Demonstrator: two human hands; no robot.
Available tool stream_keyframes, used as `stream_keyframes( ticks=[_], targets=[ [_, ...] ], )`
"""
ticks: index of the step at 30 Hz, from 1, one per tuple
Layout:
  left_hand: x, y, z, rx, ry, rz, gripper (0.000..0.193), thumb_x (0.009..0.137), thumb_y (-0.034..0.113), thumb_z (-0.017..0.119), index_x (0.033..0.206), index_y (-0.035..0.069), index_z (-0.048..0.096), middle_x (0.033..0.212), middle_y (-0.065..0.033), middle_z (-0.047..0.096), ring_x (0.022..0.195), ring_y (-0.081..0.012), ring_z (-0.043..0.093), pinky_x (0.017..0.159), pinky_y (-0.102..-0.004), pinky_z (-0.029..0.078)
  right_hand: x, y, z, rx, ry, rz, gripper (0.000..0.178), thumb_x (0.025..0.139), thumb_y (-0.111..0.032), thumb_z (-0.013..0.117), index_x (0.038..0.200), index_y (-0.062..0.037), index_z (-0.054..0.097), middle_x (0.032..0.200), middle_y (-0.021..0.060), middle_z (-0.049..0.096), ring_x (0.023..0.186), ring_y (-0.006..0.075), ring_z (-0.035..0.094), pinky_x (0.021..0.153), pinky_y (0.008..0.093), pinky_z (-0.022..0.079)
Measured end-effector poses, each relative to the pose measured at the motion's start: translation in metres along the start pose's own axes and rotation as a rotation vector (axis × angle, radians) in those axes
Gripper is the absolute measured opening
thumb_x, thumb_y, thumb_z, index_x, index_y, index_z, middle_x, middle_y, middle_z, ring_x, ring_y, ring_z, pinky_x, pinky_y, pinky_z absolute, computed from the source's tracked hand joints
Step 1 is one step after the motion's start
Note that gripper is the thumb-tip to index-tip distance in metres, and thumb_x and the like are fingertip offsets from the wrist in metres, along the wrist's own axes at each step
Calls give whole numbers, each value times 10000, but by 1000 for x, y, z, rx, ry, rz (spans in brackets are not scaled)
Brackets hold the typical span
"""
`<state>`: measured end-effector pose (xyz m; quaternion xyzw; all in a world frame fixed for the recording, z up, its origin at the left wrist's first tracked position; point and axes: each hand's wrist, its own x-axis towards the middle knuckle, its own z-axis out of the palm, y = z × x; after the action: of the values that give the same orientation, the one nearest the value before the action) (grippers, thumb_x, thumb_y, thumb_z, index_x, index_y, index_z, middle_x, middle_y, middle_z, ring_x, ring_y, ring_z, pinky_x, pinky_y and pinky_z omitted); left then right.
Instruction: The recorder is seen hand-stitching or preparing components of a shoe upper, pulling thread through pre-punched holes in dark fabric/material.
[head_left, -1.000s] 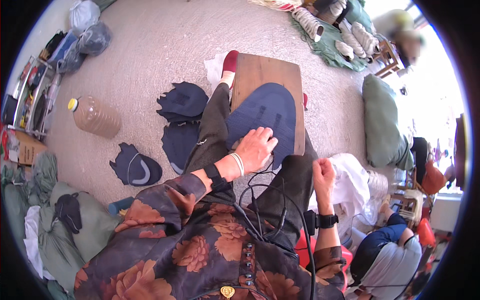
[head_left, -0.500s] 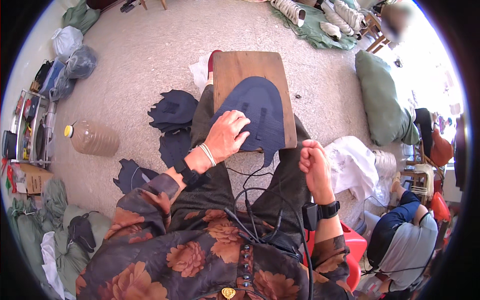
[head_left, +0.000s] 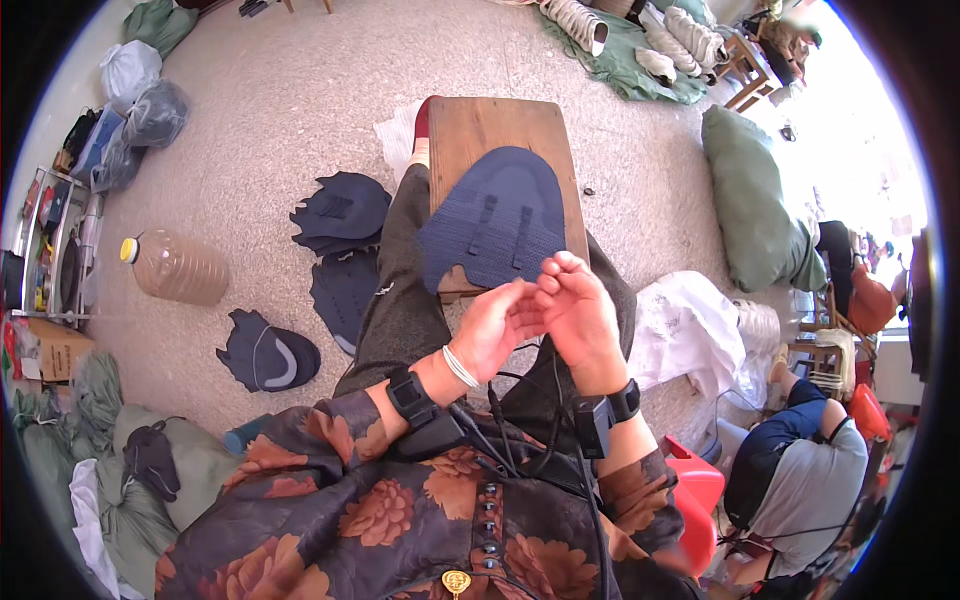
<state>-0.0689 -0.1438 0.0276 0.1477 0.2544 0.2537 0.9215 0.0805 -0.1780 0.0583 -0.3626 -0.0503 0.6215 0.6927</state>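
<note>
A dark blue textured fabric piece, rounded at its far end with two narrow dark strips, lies on a wooden board across my lap. Just in front of its near edge, my left hand and my right hand meet with curled fingers. Thumb and fingertips of both come close together. Whatever they may pinch is too small to make out. Neither hand presses on the fabric piece now.
Similar dark blue pieces lie on the floor to the left, near a large yellow-capped bottle. Black cables hang over my lap. White cloth and a red stool are at right, beside another person.
My left hand has come off the fabric piece, moving right and nearer to me. My right hand has moved left to meet it. The fabric piece has turned slightly.
</note>
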Motion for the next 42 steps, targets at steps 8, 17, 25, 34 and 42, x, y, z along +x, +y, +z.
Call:
stream_keyframes(
  ticks=[8,17,25,34,42],
  targets=[
    [29,24,-10,1872,200,1030,385,791,295,746,1058,44,630,1120,-113,552,1108,-320,502,964,-433,382,67,-29,-28,-1718,-200,-1214,312,892,-53,491,1188,-27,586,837,185,668,699,311,672,619,419,537],
    [49,129,-53,2183,75,972,204,769,204,727,908,102,617,1108,-84,579,1141,-280,524,1012,-459,343,13,4,-10,-1704,-470,-608,340,821,15,490,1136,-46,600,949,247,680,895,390,674,776,467,544],
    [92,137,-46,2429,88,876,294,830,116,663,1119,123,609,1178,-76,551,1200,-260,502,1031,-473,328,41,-15,-52,-1776,-47,-614,270,852,9,487,1110,-25,559,931,226,670,867,415,652,772,480,526],
    [133,139,-46,2289,548,1039,241,801,183,657,1018,107,585,1057,-88,560,1059,-289,550,907,-466,419,104,-63,-42,-1599,176,-746,280,897,-72,468,1150,-34,583,839,227,653,794,367,642,713,444,519],
    [125,142,-47,2099,554,1181,252,813,173,693,1027,62,619,1024,-121,580,978,-300,577,861,-457,479,46,-50,-64,-280,179,-72,172,943,-41,453,1029,-4,597,841,47,608,686,133,560,596,273,458]
  ],
)
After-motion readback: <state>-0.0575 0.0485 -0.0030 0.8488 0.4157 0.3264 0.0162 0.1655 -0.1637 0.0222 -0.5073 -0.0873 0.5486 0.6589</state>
